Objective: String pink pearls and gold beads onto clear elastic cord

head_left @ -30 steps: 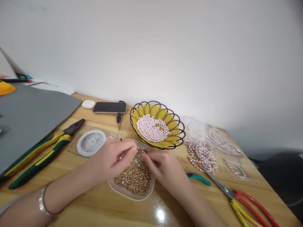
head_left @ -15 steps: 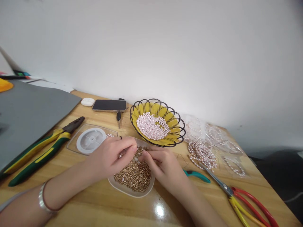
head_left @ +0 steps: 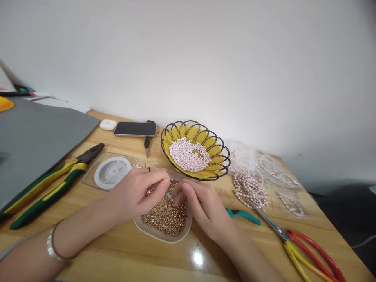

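My left hand [head_left: 138,194] is closed in a pinch over the left edge of a clear dish [head_left: 152,232] full of small gold beads [head_left: 168,216]; a few pearl beads show under its fingers, apparently on a strand. My right hand [head_left: 202,205] hovers over the dish's right side, thumb and fingers pinched together above the gold beads; what they hold is too small to make out. A silver bangle sits on my left wrist.
A black wire basket [head_left: 222,164] with a yellow liner holds pink pearls. Plastic bags of pearl strands [head_left: 258,184] lie right. Scissors [head_left: 296,243] and teal-handled pliers [head_left: 243,215] lie right, large green-yellow pliers [head_left: 49,188] left. A thread spool [head_left: 112,172], phone [head_left: 135,129], key, earbud case and grey sheet [head_left: 35,141].
My right hand's fingers have curled lower toward the gold beads. The left hand has barely moved. The view has tilted slightly.
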The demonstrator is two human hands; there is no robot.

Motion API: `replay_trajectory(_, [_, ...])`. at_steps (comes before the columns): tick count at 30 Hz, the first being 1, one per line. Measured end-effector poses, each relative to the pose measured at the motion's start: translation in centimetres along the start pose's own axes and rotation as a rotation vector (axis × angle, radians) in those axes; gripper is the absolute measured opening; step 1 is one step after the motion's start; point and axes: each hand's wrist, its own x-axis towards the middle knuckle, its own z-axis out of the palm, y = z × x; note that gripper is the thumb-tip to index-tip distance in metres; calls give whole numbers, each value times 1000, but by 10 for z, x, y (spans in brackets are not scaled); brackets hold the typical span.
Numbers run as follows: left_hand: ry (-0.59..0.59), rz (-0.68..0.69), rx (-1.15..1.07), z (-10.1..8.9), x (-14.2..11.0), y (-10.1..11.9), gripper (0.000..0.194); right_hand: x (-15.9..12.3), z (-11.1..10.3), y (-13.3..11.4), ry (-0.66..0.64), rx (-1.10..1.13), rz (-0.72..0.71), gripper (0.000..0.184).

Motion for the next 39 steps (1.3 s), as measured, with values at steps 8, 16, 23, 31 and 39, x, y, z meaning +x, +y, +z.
replay_trajectory(8, [49,-3,12,-2,1,-1,24,-1,1,4,44,-4,-30,38])
replay_trajectory(16, [55,7,16,0,2,-2,24,-1,2,5,15,-1,-13,36])
replay_trajectory(23, [35,-24,39,-1,2,-3,26,-2,2,4,35,-61,-32,34])
replay_trajectory(31, [26,-3,39,0,2,-4,24,-1,5,4,22,-146,-61,32])
replay_trajectory(39, [17,-9,31,1,1,-5,24,1,13,13,-3,-183,-121,23])
